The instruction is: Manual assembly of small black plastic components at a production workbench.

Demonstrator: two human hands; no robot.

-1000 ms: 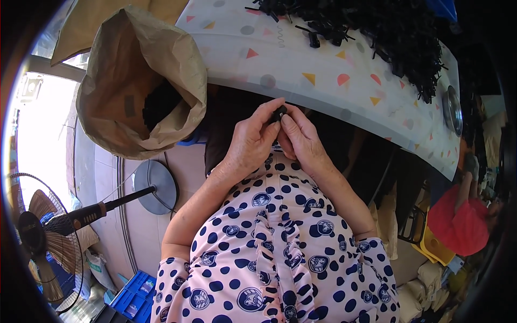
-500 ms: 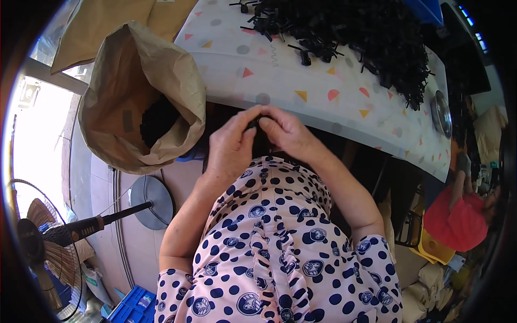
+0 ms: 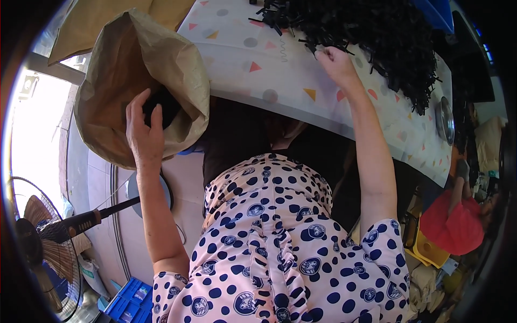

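Note:
My left hand [image 3: 145, 129] is over the mouth of a large brown paper bag [image 3: 186, 67], its fingers spread and nothing seen between them. Deep in the bag lies a dark mass of black pieces [image 3: 164, 105], partly hidden by that hand. On the table, my right hand [image 3: 338, 65] reaches to the near edge of a big heap of small black plastic parts [image 3: 371, 37] with thin stems. Its thumb and forefinger are pinched on one small black plastic part [image 3: 311, 47] at the heap's edge; the part's exact shape is too small to tell.
A patterned white cloth covers the table [image 3: 291, 81]. A round metal dish [image 3: 445, 121] stands at its right end, a blue bin [image 3: 435, 15] behind the heap. A fan [image 3: 51, 237] and a blue crate [image 3: 131, 304] are at lower left. A person in red [image 3: 452, 223] is at right.
My hands were together near the table's edge, fingers around a small dark thing. They have parted: the left went to the bag and opened, the right went out to the heap.

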